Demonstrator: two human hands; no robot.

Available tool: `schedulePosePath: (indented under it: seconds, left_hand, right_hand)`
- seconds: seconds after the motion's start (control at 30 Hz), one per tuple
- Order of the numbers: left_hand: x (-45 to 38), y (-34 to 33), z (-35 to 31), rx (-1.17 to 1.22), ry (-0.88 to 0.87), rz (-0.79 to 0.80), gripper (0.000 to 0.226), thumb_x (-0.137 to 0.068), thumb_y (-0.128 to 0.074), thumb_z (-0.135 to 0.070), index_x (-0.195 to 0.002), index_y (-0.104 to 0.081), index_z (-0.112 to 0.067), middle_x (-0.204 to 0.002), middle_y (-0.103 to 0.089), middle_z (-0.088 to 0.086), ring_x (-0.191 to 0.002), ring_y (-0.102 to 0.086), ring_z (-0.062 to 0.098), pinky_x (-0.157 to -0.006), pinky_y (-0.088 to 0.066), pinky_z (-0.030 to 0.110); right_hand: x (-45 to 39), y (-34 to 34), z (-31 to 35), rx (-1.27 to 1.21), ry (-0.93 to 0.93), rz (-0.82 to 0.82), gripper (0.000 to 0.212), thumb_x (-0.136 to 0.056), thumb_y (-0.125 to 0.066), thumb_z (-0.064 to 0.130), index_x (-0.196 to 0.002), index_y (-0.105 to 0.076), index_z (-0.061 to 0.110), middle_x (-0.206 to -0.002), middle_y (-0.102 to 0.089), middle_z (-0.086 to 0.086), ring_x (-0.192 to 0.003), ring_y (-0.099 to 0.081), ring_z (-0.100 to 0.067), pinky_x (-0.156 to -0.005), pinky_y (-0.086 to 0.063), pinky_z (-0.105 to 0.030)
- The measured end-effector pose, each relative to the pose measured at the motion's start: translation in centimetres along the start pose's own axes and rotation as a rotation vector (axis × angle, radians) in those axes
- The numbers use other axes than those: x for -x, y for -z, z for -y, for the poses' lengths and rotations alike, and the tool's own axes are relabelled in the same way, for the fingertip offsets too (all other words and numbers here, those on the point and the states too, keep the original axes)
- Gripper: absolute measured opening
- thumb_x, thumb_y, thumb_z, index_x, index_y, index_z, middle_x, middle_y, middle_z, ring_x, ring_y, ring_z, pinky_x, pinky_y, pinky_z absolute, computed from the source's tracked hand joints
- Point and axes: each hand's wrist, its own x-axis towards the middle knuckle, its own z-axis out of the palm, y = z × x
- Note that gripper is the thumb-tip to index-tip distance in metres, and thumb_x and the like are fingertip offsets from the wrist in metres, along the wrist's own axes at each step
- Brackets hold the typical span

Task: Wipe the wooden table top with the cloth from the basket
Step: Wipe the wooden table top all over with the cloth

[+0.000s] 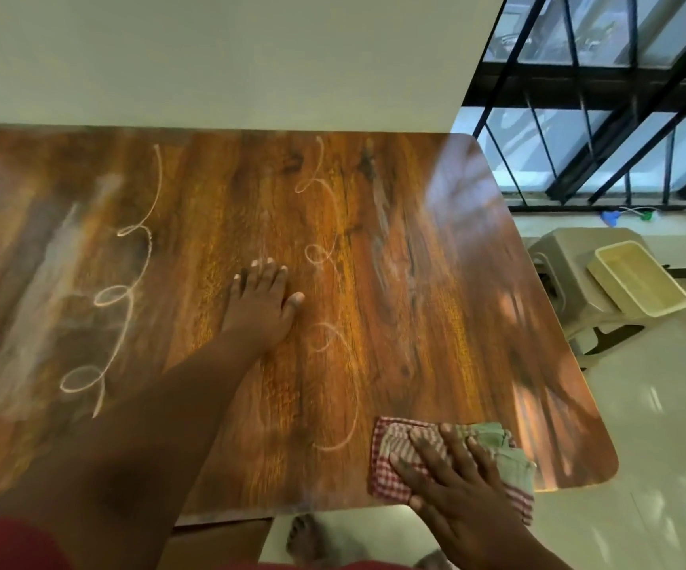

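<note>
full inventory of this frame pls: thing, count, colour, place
wooden table top: 1, orange-brown, fills the middle of the view, far edge at the wall
chalk-like squiggles: several, pale, looping lines on the table's left and middle
cloth: 1, red-white check with pale green part, near right corner of the table
basket: 1, beige, empty, on the stool right of the table
stool: 1, grey-beige plastic, on the floor
window grille: 1, black, upper right
wall: 1, pale, behind the table
left hand: 1, flat on the table's middle
right hand: 1, fingers spread, pressing the cloth
</note>
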Motion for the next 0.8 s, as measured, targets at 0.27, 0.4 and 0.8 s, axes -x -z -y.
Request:
schedulePosePath:
  seconds: [0.27,0.4,0.8]
  left_hand:
    - [-0.4,-2.0,1.3,0.019,0.007,-0.044,0.066,-0.098,-0.011,-0.053,-0.154,-0.008,-0.017,-0.162,-0.003,0.007,-0.148,0.009,0.023,-0.117,0.011,0.045]
    - [-0.6,-2.1,1.5,0.006,0.006,-0.063,0.066,-0.099,-0.014,-0.053,-0.154,-0.009,-0.018,-0.162,-0.003,0.006,-0.148,0.009,0.022,-0.118,0.009,0.046]
    - [-0.2,-1.4,1.0,0.003,0.03,-0.119,0.062,-0.1,-0.019,-0.053,-0.154,-0.016,-0.021,-0.161,-0.009,0.002,-0.148,0.001,0.017,-0.118,0.006,0.04]
  right_hand:
    - [-3.2,1.3,-0.4,-0.012,-0.067,0.092,0.049,-0.098,-0.024,0.05,-0.147,-0.027,0.045,-0.156,-0.023,0.004,-0.144,-0.013,-0.031,-0.109,-0.012,-0.046]
    - [-8.7,2.3,-2.6,-0.015,-0.119,0.075,0.052,-0.09,0.007,0.063,-0.141,0.015,0.057,-0.156,0.018,0.008,-0.14,0.03,-0.023,-0.112,0.017,-0.046]
    - [-15.6,4.5,-4.6,-0.029,-0.057,0.111,0.048,-0.093,0.003,0.061,-0.134,0.027,0.059,-0.153,0.029,0.008,-0.133,0.041,-0.023,-0.103,0.032,-0.041]
